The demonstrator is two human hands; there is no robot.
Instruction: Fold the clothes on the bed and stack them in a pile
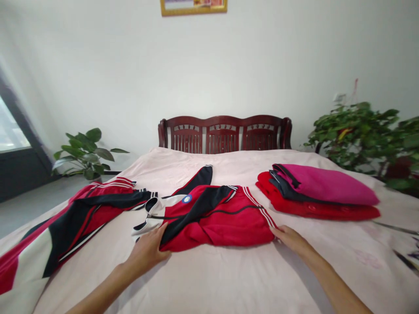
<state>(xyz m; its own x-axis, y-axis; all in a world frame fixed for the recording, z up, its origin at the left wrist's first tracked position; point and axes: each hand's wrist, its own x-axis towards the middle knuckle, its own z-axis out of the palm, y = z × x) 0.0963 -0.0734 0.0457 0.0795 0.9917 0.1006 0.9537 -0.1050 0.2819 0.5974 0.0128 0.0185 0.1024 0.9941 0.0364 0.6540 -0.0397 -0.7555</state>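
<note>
The left hand [147, 253] lies open, unclenched, its fingers on the near edge of the red knit track jacket [212, 220]. The right hand [290, 240] is also open, fingertips touching the jacket's striped hem. A smooth pale bed sheet [209, 279] extends in front of the jacket. A red-and-black track garment [75, 222] touches the jacket's left side; folded red and magenta garments [319, 192] lie near its right. A carved wooden headboard [225, 135] stands beyond it.

From here the jacket [225, 224] looks like smooth synthetic cloth, the sheet [209, 283] matt cloth, the headboard [225, 135] polished wood.
</note>
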